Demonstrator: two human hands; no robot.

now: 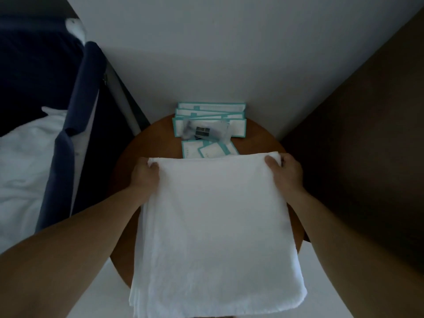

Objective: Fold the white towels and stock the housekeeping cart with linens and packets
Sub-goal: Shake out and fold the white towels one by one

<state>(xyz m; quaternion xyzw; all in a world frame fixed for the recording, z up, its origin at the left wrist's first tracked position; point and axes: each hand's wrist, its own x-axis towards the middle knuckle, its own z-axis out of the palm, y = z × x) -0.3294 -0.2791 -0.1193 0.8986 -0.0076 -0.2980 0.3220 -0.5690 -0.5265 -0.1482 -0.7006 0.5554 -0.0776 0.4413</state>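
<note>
A white towel lies folded in layers over a round brown table, its near end hanging past the table's front edge. My left hand pinches the towel's far left corner. My right hand grips the far right corner, thumb on top. Beyond the towel's far edge lie several white packets with teal borders, and a clear plastic packet with a dark item rests on top of them.
A dark blue linen bag on a metal frame stands at the left, holding white linen. A pale wall rises behind the table. A dark brown panel stands at the right.
</note>
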